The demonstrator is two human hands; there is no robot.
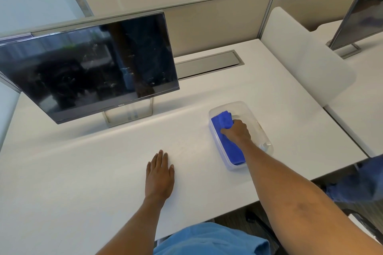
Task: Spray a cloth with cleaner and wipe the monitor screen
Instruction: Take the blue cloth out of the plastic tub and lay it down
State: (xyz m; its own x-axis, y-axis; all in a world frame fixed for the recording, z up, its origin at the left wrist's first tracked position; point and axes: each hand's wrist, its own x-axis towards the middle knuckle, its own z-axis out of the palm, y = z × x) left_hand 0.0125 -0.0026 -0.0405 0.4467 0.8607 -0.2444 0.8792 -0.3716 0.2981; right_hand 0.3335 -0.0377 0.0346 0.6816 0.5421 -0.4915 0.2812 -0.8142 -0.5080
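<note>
A blue cloth [224, 119] lies in a clear plastic bin [244, 107] on the right part of the white desk [83, 172]. My right hand [238, 131] reaches into the bin and grips the cloth, bunching its far end. A clear bottle [266, 146], partly hidden by my forearm, lies in the bin beside the cloth. My left hand [159, 174] rests flat on the desk, fingers straight, holding nothing. The dark monitor [89, 66], switched off and smudged, stands at the back left on a silver stand.
A cable hatch [207, 64] is set into the desk behind the bin. A frosted divider [300, 62] bounds the desk on the right, with a second monitor [360, 14] beyond it. A partition wall runs along the back. A dark blue item [358, 182] lies at the desk's right front corner.
</note>
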